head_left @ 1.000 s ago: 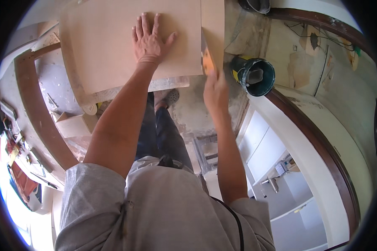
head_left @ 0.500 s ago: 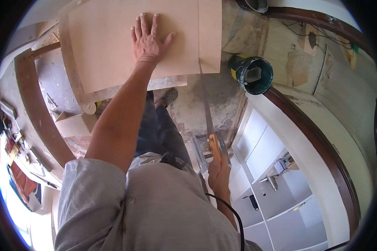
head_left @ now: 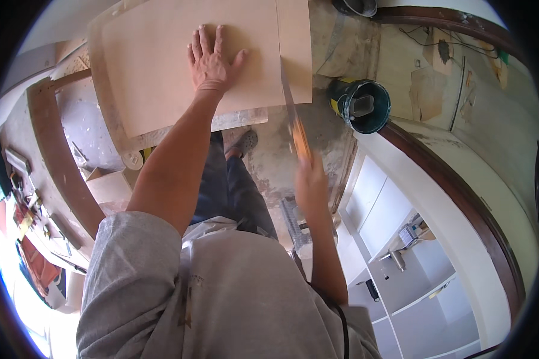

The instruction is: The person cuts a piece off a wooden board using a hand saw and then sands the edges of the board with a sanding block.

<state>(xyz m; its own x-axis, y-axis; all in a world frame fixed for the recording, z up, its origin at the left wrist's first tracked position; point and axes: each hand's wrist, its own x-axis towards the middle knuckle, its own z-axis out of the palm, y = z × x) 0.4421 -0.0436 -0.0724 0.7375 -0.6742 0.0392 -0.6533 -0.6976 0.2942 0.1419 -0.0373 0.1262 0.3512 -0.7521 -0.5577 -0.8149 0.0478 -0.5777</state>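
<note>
A flat light-brown board lies across a support at the top of the view, with a thin straight line running along it near its right side. My left hand presses flat on the board, fingers spread. In my right hand, slightly blurred, is the wooden handle of a handsaw. The blade slants up from the handle and meets the board at its near edge, along that line. Part of the blade is hidden at the board.
Right of the board stands a dark bucket with a clear container inside. A grey shelf unit stands lower right, beyond a dark wooden rim. Tools lie on a bench at the left. My shod foot is below the board.
My right hand has pushed the saw forward, away from my body, so the handle is now much nearer the board. My left hand stays in place on the board.
</note>
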